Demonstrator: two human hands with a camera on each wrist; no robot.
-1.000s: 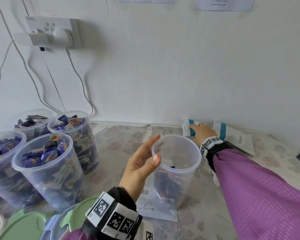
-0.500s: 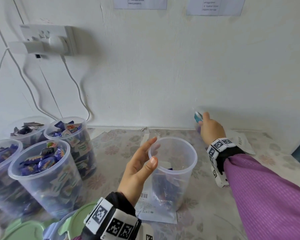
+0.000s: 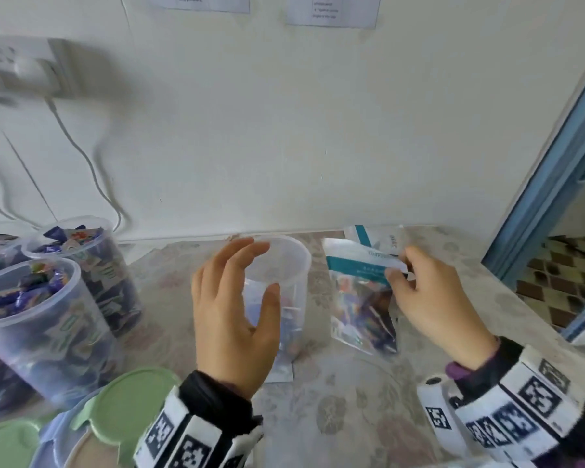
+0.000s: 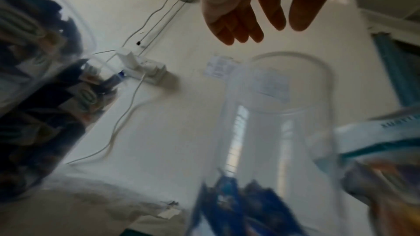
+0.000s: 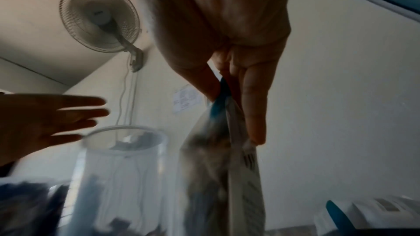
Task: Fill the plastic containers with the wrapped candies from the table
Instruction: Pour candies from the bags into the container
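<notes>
A clear plastic container (image 3: 293, 265) (image 4: 284, 114) (image 5: 122, 159) stands mid-table, with a few candies at its bottom. My left hand (image 3: 232, 305) (image 4: 254, 15) (image 5: 45, 117) hovers open by its near rim, fingers straight, holding nothing. Just right of the container hangs a clear bag of wrapped candies (image 3: 362, 298) (image 5: 218, 168) with a white and teal top strip. My right hand (image 3: 426, 292) (image 5: 227, 78) pinches that strip between thumb and fingers and holds the bag up. Another bag (image 3: 379, 236) lies by the wall behind.
Several containers filled with candies (image 3: 44, 315) stand at the left. Green and pale lids (image 3: 122, 410) lie at the front left. A flat empty bag (image 3: 281, 369) lies under the open container. A socket with cables (image 3: 24, 72) hangs on the wall; a blue door frame (image 3: 554, 163) is right.
My right hand has picked the candy bag up from beside the wall and brought it back next to the open container. The left hand stays open by the rim.
</notes>
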